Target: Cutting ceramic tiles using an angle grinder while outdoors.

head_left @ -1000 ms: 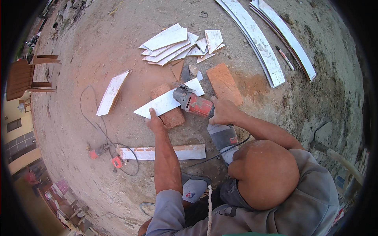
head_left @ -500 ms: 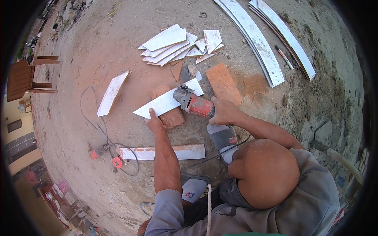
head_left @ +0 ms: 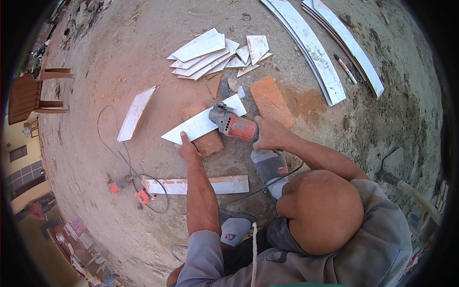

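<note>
Mid-cut. My left hand (head_left: 187,149) presses flat, fingers spread, on the near-left end of the white tile (head_left: 201,125), which lies across a brick (head_left: 206,138). My right hand (head_left: 268,134) is clenched around the red angle grinder (head_left: 234,125). Disc probably on the tile's far edge. Next: steady feed, hold tile still.

A white tile (head_left: 201,125) is lying on a reddish-orange brick (head_left: 206,138), under a red and grey grinder (head_left: 234,124). Another orange brick (head_left: 270,100) is sitting on brown dirt (head_left: 119,57), dusted orange beside it. Sleeves (head_left: 203,260) are showing grey.
</note>
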Tool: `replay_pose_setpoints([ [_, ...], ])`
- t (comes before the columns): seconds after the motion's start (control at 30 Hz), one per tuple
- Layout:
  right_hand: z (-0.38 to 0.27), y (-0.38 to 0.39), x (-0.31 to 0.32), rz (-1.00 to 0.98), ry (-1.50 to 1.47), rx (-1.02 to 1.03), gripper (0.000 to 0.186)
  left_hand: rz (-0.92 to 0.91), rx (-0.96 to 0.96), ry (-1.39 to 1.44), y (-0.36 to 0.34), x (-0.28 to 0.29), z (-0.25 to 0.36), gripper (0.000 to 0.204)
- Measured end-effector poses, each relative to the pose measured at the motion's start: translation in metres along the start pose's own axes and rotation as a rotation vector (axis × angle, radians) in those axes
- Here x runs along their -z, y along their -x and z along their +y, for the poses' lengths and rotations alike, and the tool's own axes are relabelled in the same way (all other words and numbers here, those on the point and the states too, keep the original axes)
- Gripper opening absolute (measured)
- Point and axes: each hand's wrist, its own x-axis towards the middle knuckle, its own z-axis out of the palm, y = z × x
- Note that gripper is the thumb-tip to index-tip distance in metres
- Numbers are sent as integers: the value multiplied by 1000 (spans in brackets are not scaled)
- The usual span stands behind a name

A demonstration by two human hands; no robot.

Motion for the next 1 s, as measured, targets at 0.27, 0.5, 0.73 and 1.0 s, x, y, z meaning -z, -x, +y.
replay_pose_setpoints([
  [0.27, 2, 8, 1, 11, -7, -5, 70, -28, -11, 6, -5, 2, -5, 44],
  [0.5, 3, 20, 7, 8, -4, -21, 60, -18, 18, 0, -4, 1, -1, 45],
  [0.73, 7, 14, 3, 27, 14, -11, 60, -29, 40, 1, -4, 2, 0, 48],
  [1.0, 8, 10, 2, 13, 13, -1, 61, 8, -13, -1, -8, 2, -6, 41],
])
